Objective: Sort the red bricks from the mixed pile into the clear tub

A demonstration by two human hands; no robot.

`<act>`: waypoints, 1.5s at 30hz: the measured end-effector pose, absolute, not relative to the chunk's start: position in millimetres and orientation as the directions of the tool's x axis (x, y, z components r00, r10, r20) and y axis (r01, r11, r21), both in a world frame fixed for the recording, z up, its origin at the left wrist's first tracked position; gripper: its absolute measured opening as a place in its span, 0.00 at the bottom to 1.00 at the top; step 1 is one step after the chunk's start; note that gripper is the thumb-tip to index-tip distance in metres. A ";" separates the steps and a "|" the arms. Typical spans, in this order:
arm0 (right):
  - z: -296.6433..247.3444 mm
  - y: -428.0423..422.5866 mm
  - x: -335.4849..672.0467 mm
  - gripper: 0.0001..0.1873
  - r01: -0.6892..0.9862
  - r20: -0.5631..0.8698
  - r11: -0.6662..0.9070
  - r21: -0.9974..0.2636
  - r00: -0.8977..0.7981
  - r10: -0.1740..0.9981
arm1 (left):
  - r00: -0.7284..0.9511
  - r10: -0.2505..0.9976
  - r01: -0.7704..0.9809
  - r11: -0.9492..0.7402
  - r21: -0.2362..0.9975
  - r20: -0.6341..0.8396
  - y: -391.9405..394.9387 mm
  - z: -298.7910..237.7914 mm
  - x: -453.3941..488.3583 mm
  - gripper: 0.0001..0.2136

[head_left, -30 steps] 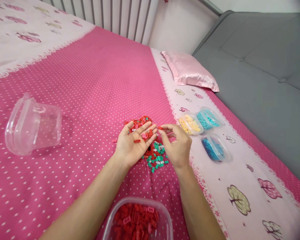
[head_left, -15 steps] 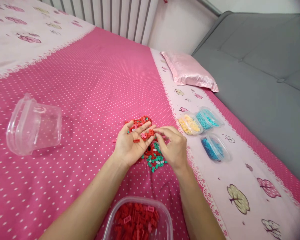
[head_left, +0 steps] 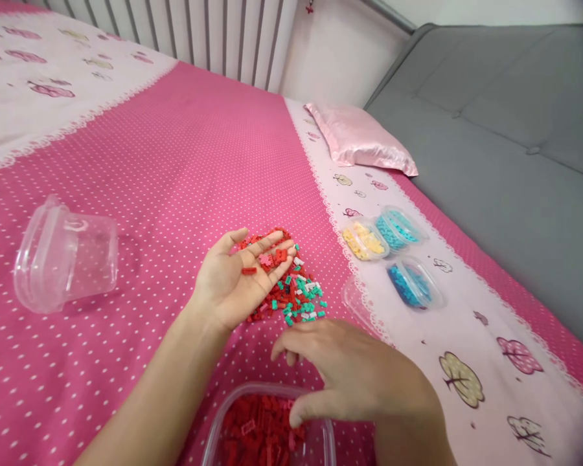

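My left hand lies palm up and cupped over a pile of small red, green and white bricks on the pink dotted bedspread. A few red and pink bricks rest on its palm and fingers. My right hand hovers palm down above the far rim of a clear tub of red bricks at the bottom edge. Its fingers are loosely curled and nothing shows in them.
An empty clear tub lies on its side at the left. Three small open tubs hold yellow, turquoise and blue pieces at the right. A clear lid lies near them. A pink pillow and grey sofa sit beyond.
My right hand has pulled back from the left palm toward me and now hangs over the tub of red bricks. The left hand stays cupped with bricks in it.
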State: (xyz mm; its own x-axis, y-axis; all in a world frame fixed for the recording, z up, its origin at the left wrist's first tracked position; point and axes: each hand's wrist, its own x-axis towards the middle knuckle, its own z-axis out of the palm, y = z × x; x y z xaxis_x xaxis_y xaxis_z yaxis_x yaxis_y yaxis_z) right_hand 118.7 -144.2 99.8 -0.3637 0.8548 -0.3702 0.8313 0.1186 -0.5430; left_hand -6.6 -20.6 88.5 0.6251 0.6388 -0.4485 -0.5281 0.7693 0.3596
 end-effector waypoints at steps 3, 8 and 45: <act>92.8 -142.5 116.1 0.21 0.887 -0.414 0.091 -0.452 -0.299 0.860 | 0.608 0.659 -0.544 0.752 0.372 -0.443 -23.4 99.0 -9.9 0.18; 92.1 -136.8 115.6 0.06 0.910 -0.427 0.067 -0.409 -0.256 0.867 | 0.628 0.658 -0.529 0.753 0.392 -0.416 -26.8 108.6 -14.9 0.17; 84.4 -118.3 155.0 0.07 0.763 -0.153 0.075 -0.642 -0.223 0.963 | 0.936 0.319 0.111 0.138 0.984 -0.150 -58.1 103.3 -10.0 0.16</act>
